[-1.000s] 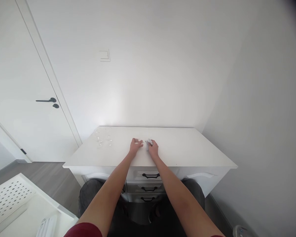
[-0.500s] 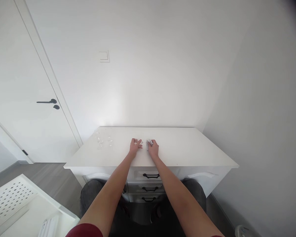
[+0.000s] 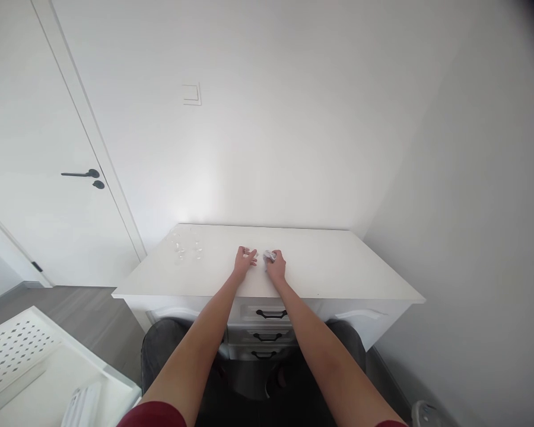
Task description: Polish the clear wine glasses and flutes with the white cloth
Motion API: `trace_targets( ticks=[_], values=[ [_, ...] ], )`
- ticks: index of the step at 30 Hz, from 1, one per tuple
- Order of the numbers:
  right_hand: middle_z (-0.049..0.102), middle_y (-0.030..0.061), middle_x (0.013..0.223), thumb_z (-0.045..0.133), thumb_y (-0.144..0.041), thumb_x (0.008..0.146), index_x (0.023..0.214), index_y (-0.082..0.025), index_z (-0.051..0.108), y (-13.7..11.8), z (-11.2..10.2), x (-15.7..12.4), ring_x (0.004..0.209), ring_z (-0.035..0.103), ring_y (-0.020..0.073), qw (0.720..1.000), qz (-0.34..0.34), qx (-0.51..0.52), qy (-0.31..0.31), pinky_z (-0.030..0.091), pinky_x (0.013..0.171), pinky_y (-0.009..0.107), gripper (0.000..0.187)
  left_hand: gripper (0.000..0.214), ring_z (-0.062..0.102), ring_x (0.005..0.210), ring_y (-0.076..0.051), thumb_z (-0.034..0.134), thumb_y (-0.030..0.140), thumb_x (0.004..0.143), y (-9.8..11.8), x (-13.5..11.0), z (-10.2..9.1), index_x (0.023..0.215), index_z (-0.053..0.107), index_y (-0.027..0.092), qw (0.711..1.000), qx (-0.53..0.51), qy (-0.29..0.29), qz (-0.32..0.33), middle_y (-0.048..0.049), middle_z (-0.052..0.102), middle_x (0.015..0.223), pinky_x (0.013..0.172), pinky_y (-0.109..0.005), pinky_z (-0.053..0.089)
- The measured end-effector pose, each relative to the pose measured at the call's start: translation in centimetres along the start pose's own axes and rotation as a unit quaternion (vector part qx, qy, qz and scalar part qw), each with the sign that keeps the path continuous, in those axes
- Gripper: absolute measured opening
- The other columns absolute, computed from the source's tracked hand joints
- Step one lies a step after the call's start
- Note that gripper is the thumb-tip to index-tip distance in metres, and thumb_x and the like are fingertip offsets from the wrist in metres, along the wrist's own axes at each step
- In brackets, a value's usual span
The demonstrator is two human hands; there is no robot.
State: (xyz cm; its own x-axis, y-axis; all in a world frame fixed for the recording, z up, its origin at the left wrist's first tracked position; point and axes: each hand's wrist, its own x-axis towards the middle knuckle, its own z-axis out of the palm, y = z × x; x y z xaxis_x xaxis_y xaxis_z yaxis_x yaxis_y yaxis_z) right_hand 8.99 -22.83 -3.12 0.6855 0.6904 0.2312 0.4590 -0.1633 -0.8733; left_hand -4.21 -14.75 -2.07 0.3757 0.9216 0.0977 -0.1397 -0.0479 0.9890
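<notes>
My left hand point(image 3: 244, 261) is closed around a small clear glass point(image 3: 256, 254), held low over the white tabletop point(image 3: 329, 267); its shape is hard to make out. Close by on the right, my right hand point(image 3: 276, 265) grips a crumpled grey-white cloth point(image 3: 269, 255). A small gap lies between the cloth and the fingers of my left hand. Several clear glasses point(image 3: 179, 249) stand at the far left of the top, their outlines faint against the white.
Black-handled drawers point(image 3: 271, 314) are under the top, between my knees. A white wall rises behind it, with a light switch point(image 3: 191, 93). At left are a door with a black handle point(image 3: 80, 174) and a white perforated panel point(image 3: 15, 350).
The whole view has shifted slightly with my head. Both hands stay at nearly the same place over the top, still holding the glass and the cloth.
</notes>
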Motion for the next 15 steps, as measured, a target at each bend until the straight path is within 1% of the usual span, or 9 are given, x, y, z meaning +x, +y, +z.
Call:
trace_targets(
  ticks=[8, 12, 15],
  values=[
    [0.061, 0.0102, 0.119, 0.061, -0.032, 0.1, 0.124, -0.013, 0.059, -0.2, -0.5, 0.0, 0.102, 0.064, 0.0202, 0.999, -0.023, -0.043, 0.002, 0.056, 0.088, 0.039, 0.03, 0.035, 0.064, 0.098, -0.02, 0.063, 0.032, 0.098, 0.1, -0.4, 0.2, 0.127, 0.057, 0.012, 1.0, 0.006, 0.006, -0.014, -0.011, 0.06, 0.119, 0.083, -0.037, 0.058],
    [0.061, 0.0102, 0.119, 0.06, -0.033, 0.101, 0.124, -0.013, 0.059, 0.2, -0.7, -0.4, 0.102, 0.064, 0.0204, 0.996, -0.032, -0.082, 0.004, 0.056, 0.088, 0.039, 0.031, 0.035, 0.064, 0.098, -0.02, 0.063, 0.033, 0.098, 0.0, -0.7, 0.3, 0.126, 0.058, 0.012, 1.0, 0.004, 0.01, -0.024, -0.0109, 0.06, 0.118, 0.083, -0.037, 0.058],
    [0.061, 0.0098, 0.117, 0.059, -0.034, 0.101, 0.122, -0.013, 0.06, 0.5, -1.1, -1.0, 0.1, 0.064, 0.0198, 0.991, -0.047, -0.123, 0.003, 0.057, 0.087, 0.038, 0.03, 0.034, 0.065, 0.094, -0.019, 0.062, 0.033, 0.099, 0.0, -0.9, 0.3, 0.125, 0.058, 0.012, 1.0, -0.002, 0.015, -0.025, -0.0104, 0.061, 0.115, 0.08, -0.035, 0.058]
  ],
)
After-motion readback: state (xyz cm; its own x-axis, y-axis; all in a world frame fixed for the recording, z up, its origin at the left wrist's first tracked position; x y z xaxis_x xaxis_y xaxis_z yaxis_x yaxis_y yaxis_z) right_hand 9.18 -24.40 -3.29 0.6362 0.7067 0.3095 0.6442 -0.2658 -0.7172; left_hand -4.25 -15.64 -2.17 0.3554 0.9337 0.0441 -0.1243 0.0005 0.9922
